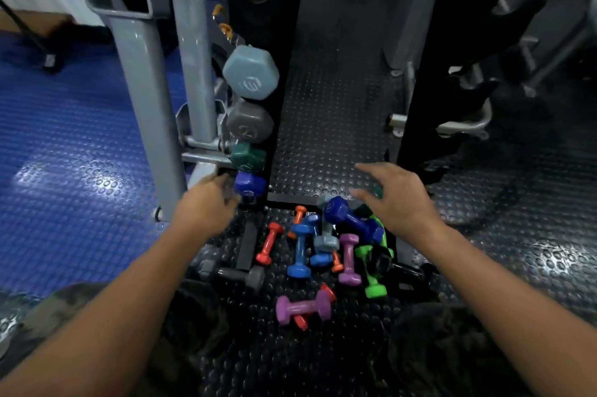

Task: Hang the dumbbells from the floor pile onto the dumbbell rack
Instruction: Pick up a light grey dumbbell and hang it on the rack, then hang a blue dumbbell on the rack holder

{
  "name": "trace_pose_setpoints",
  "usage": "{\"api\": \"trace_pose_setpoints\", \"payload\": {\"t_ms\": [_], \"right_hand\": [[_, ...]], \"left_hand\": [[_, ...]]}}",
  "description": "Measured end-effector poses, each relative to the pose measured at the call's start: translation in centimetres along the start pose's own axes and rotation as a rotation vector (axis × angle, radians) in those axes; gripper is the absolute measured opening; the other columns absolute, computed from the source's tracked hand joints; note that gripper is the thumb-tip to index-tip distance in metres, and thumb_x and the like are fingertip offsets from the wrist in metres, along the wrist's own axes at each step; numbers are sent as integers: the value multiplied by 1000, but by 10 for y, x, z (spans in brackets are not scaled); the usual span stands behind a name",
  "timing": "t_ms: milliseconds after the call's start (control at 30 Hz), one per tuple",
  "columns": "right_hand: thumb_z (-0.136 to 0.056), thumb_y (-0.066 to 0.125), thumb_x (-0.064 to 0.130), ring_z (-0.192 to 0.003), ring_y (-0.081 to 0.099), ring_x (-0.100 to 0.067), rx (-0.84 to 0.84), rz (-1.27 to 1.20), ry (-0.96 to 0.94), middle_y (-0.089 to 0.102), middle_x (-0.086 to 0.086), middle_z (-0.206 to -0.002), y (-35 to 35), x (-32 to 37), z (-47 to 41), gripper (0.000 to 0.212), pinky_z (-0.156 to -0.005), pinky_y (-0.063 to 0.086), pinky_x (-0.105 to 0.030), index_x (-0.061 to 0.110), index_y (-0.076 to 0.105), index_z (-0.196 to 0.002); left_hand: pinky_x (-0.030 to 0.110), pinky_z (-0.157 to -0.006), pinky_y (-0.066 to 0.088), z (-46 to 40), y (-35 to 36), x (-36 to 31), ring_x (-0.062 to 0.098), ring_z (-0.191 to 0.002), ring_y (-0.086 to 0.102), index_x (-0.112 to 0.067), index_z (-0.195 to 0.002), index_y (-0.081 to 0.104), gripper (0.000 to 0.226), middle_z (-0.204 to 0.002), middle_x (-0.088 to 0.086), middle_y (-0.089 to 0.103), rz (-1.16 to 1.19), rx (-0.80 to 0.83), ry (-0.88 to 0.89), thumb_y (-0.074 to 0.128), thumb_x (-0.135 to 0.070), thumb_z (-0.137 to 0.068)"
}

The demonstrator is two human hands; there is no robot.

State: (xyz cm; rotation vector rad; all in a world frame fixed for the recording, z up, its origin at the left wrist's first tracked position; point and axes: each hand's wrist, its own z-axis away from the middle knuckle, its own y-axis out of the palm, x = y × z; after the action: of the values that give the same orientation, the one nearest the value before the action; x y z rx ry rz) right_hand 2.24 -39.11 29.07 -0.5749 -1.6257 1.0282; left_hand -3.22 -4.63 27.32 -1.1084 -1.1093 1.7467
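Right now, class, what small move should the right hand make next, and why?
Probably lower the right hand and close it on the dark blue dumbbell: it lies atop the floor pile just under the open fingers, while the left hand is at the rack's lowest blue dumbbell.

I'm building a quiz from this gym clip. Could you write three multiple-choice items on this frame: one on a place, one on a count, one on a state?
1. Where is the indigo dumbbell on the rack?
A. Lowest of the stack
B. Topmost
C. Between grey and green

2. How many dumbbell ends show on the rack's left column?
A. Two
B. Four
C. Six

3. What is the right hand doing?
A. Gripping a green dumbbell
B. Hovering with fingers spread over the floor pile
C. Resting on the rack

Answers: 1 A, it sits below the dark green dumbbell. 2 B, blue-grey, grey, green, indigo. 3 B, its fingers are straight and hold nothing.
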Motion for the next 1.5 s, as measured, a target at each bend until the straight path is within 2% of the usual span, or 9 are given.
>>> {"api": "trace_pose_setpoints", "payload": {"t_ms": [200, 400, 600, 833, 1133, 1267, 1367, 1433, 1500], "right_hand": [[-93, 73, 46, -130, 59, -20, 48, 41, 95, 62, 0, -143, -1, -24, 26, 60, -109, 48, -33, 25, 57, -147], [-93, 74, 45, -130, 58, -17, 57, 68, 107, 60, 4, -145, 7, -23, 30, 59, -109, 48, -33, 28, 56, -147], [-91, 76, 45, -127, 61, -16, 62, 57, 119, 63, 5, -141, 16, -30, 34, 58, -109, 50, -35, 27, 59, -144], [-92, 77, 42, -119, 64, -14, 94, 73, 127, 65, 5, -138, 19, -39, 33, 57, -105, 52, -34, 25, 59, -143], [-92, 76, 44, -117, 64, -13, 123, 81, 151, 65, 7, -135, 31, -56, 24, 56, -103, 52, -35, 28, 58, -143], [-89, 78, 43, -115, 66, -21, 158, 76, 301, 68, -2, -130, 53, -86, 20, 59, -99, 54, -36, 26, 60, -143], [-89, 78, 40, -108, 69, -27, 241, 96, 396, 72, -5, -119, 76, -114, 19, 52, -91, 57, -38, 27, 63, -137], [-90, 76, 38, -100, 70, -28, 311, 121, 457, 73, -5, -110, 90, -130, 15, 46, -82, 56, -36, 32, 62, -134], [-90, 75, 38, -102, 69, -30, 348, 123, 493, 73, -7, -111, 104, -147, 10, 48, -84, 55, -36, 33, 59, -135]], "left_hand": [[43, -117, 40, 16, 39, -32, 28, -148, 41, -22, -158, 38, 73, -165, 8, 37, -26, 158, 172, 60, -55, -96], [41, -118, 35, 11, 51, -71, 24, -152, 33, -21, -162, 30, 76, -168, 6, 30, 9, 170, 349, 56, -55, -99], [42, -118, 38, 9, 52, -101, 22, -150, 37, -28, -163, 26, 74, -169, -2, 27, 10, 186, 439, 55, -56, -100], [43, -119, 39, -5, 70, -111, 22, -150, 38, -28, -162, 28, 76, -169, -1, 29, -7, 246, 531, 61, -53, -98], [46, -116, 43, -25, 89, -109, 23, -148, 40, -29, -161, 29, 81, -167, -1, 33, -29, 276, 544, 64, -57, -93], [45, -113, 45, -43, 97, -115, 25, -145, 45, -31, -161, 30, 79, -163, -1, 38, -24, 314, 539, 65, -55, -94], [44, -113, 45, -57, 111, -127, 23, -140, 48, -29, -159, 34, 77, -158, 0, 44, -11, 327, 550, 67, -52, -94], [44, -116, 42, -66, 124, -135, 22, -143, 45, -28, -160, 33, 79, -161, 0, 41, 3, 358, 539, 67, -52, -93], [44, -119, 38, -77, 143, -144, 23, -148, 38, -29, -162, 27, 83, -166, 0, 32, -17, 414, 520, 67, -51, -93]]}}
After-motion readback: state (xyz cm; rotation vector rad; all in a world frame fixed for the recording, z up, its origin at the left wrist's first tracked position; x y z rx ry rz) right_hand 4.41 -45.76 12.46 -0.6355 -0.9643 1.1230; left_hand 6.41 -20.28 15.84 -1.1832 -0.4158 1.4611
